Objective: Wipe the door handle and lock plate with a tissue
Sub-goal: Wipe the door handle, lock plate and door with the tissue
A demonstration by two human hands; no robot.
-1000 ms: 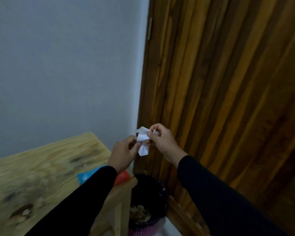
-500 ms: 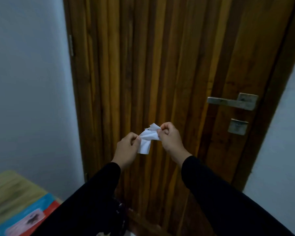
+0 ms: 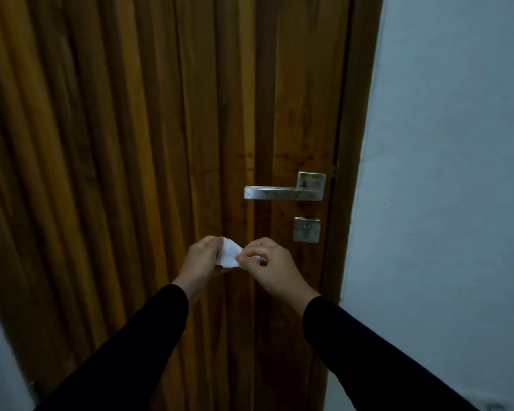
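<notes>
1. My left hand (image 3: 201, 259) and my right hand (image 3: 269, 264) are raised side by side in front of the wooden door (image 3: 161, 143), and between them I hold a small white tissue (image 3: 229, 256)
2. My left hand's fingers are curled round the tissue's left edge, gripping it; most of what that hand covers is hidden behind my fingers
3. My right hand pinches the tissue's right edge between thumb and forefinger, the other fingers curled in beside them
4. The tissue is crumpled into a loose fold, stretched across the narrow gap between the two hands, and it touches nothing but my fingers
5. The metal door handle (image 3: 282, 192) sits above and to the right of my hands, its lever lying level and pointing left from a square rose near the door's right edge; its surface looks speckled and dull
6. The square lock plate (image 3: 306, 229) is just below the handle's rose, near my right hand but apart from it, with a small keyhole at its middle
7. The tissue is well short of both the handle and the lock plate, lower and to their left
8. Both my arms wear black sleeves (image 3: 368, 351) down to the wrists
9. A pale wall (image 3: 442, 173) stands to the right of the door frame
10. No container shows in this view
</notes>
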